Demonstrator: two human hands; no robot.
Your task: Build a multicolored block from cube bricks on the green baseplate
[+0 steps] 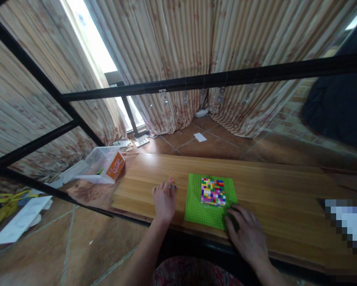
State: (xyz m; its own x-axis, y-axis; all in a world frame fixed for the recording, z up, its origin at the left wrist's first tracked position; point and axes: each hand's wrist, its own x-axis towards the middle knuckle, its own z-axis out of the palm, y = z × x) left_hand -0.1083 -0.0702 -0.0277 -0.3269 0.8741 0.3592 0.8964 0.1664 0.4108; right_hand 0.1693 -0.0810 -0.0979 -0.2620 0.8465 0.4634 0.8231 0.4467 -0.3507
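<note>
On the wooden table a green studded baseplate (193, 202) bears a block of many-coloured small building bricks (213, 192). My left hand (164, 200) lies on the table left of the plate, palm down, its fingers apart and slightly bent. Several loose small bricks (172, 185) sit at its fingertips; whether a finger touches one I cannot make out. My right hand (247, 232) rests at the near right corner of the baseplate, thumb and fingers apart, the fingertips by the plate's edge. Part of that corner is hidden under it.
A clear plastic box (99, 165) with an orange label stands at the table's left end. A black metal frame (190, 82) crosses in front of the curtains (172, 43). Papers (200, 137) lie on the tiled floor. A blurred-out object (348, 222) is at the right.
</note>
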